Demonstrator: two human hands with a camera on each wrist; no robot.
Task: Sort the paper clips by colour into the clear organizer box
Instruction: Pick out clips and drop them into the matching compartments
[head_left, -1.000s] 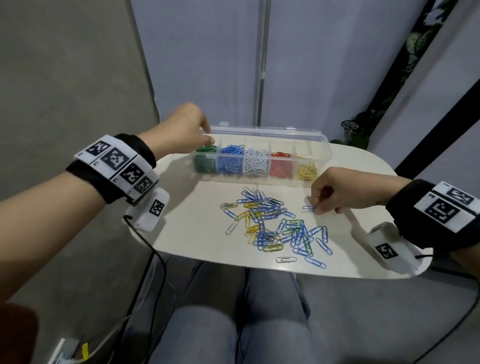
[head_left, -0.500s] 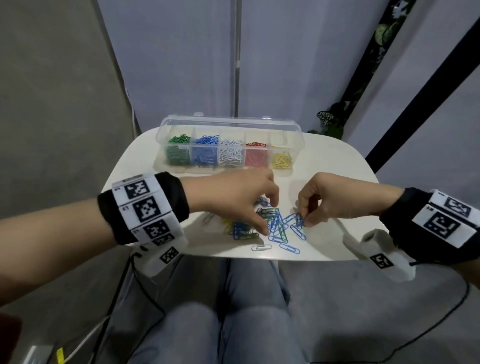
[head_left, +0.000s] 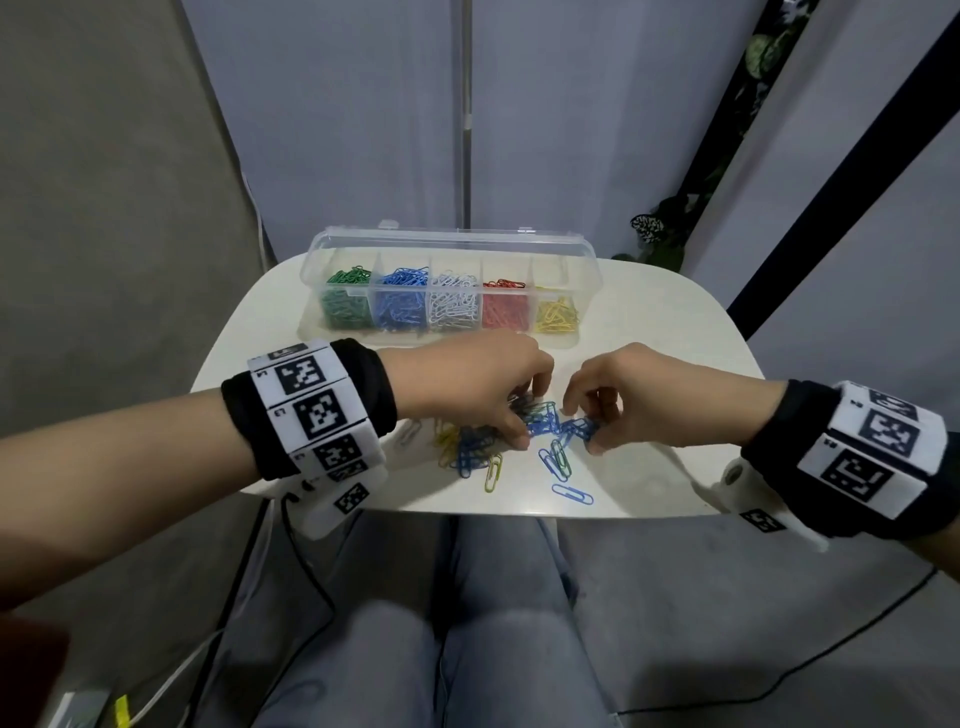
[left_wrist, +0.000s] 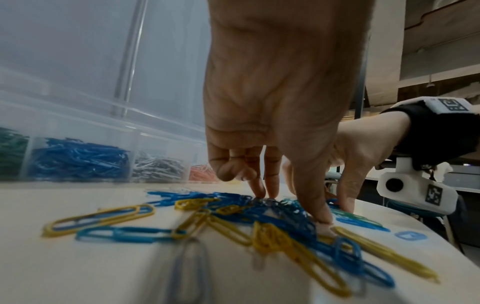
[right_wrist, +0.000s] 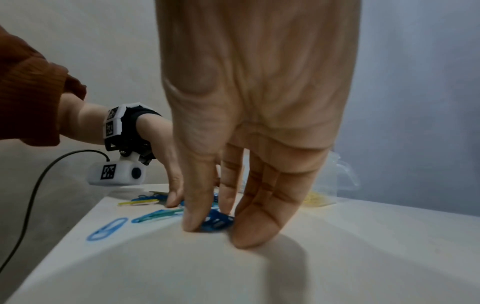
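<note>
White table (head_left: 649, 332): blue paper clips (right_wrist: 217, 221) under right fingers (right_wrist: 193, 216).

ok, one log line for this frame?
phase: gathering | left hand: on loose clips | right hand: pinching blue clips | organizer box: open

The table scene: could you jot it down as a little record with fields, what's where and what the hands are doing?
surface: white table
box: clear organizer box, at the table's far edge
compartments, left to right: green, blue, white, red, yellow
loose pile: paper clips, mostly blue and yellow, near front edge
left hand: fingertips on the pile
right hand: pinching blue clips
</note>
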